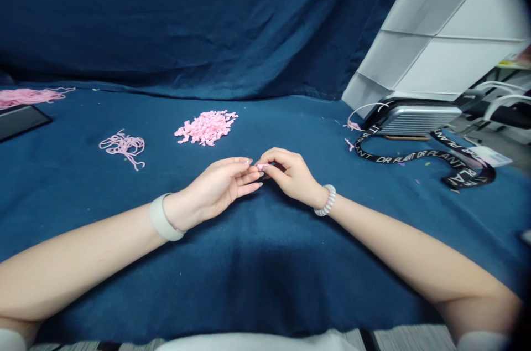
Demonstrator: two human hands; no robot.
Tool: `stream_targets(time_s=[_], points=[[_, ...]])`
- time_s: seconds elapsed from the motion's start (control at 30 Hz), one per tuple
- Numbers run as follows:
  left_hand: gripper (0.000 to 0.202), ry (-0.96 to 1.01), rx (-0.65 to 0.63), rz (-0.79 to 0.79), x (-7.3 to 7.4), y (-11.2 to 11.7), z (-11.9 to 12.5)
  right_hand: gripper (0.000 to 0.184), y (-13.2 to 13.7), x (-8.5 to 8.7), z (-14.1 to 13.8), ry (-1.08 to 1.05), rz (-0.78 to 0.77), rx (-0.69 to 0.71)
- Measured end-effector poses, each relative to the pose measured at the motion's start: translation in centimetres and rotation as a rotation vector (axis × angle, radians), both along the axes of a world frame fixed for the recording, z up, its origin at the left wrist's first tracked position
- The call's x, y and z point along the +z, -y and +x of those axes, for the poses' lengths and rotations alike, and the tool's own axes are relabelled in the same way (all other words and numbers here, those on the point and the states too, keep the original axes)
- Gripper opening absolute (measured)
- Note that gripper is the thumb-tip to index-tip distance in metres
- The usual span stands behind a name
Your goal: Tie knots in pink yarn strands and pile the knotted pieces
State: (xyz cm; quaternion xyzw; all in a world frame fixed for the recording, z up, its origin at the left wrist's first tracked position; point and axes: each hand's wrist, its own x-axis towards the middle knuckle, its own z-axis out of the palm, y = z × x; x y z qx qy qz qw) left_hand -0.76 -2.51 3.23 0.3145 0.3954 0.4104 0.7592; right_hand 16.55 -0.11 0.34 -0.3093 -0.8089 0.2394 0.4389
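Note:
In the middle of the cloth-covered table, my right hand (288, 173) pinches a small pink yarn piece (261, 167) between thumb and fingers. The fingers hide much of its shape. My left hand (224, 187) is held out palm inward, its fingers stretched and apart. Its fingertips are close to the pink piece; whether they touch it, I cannot tell. Beyond the hands lies a heap of small knotted pink yarn pieces (207, 128). Left of that heap is a loose tangle of pale pink yarn (123, 144).
A dark blue cloth (290, 262) covers the table. At far left, a pink yarn bundle (29, 97) lies behind a dark flat device (22, 120). On the right are a ribbed silver case (421, 120), a black lettered strap (402, 158) and a white panel (440, 41).

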Motion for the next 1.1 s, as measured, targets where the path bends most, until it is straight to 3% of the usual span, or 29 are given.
stream_targets(time_s=[0.17,0.33,0.6,0.8,1.1], points=[[0.007,-0.131,-0.028,0.16,-0.55,0.11,-0.15,0.008,0.41,0.17,-0.61,-0.142,-0.292,0.005],[0.016,-0.25,0.012,0.301,-0.55,0.0,-0.31,0.01,0.41,0.11,-0.92,-0.267,-0.44,0.062],[0.016,-0.353,0.01,0.374,0.0,-0.35,-0.49,0.012,0.3,-0.23,-0.69,-0.272,-0.372,0.048],[0.017,-0.41,-0.064,0.411,0.09,-0.32,-0.64,0.011,0.36,-0.06,-0.6,-0.27,-0.321,0.017],[0.017,-0.383,-0.126,0.433,0.17,-0.56,-0.96,0.008,0.14,-0.04,-0.4,-0.382,-0.441,0.119]])
